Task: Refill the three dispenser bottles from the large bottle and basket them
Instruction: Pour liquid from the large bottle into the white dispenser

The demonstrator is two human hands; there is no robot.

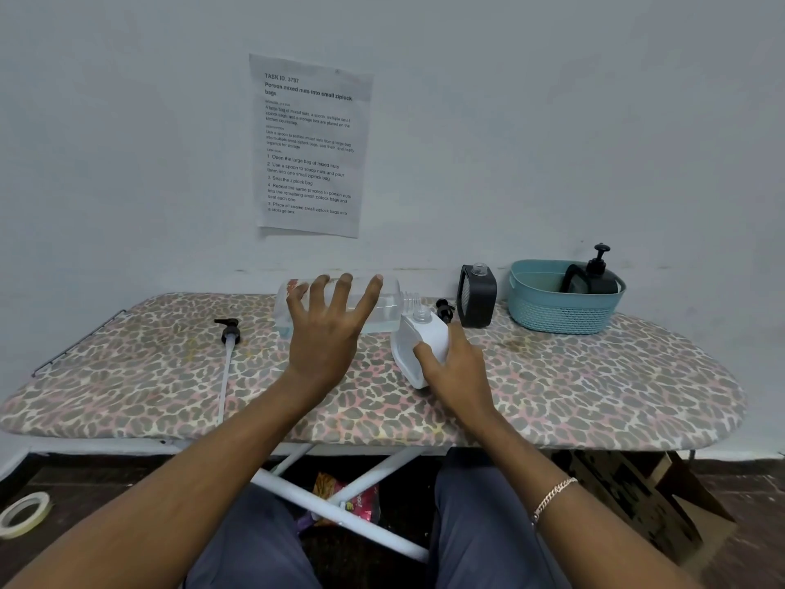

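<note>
My right hand (456, 369): clamped around the white bottle (418, 348), tilted on the ironing board (594, 384). My left hand (327, 329): fingers spread across the large clear bottle (382, 310), held sideways, mouth at the white bottle's neck. Black bottle (476, 296): uncapped, beside basket (552, 310). Basket: one pump bottle (594, 276) inside.

Hidden and cropped from my seat

My left hand (327, 329) covers the large bottle's (382, 303) middle; the basket (552, 308) wall hides the dark dispenser's (594, 278) base; tape roll (23, 514) is cropped at the left edge.
</note>
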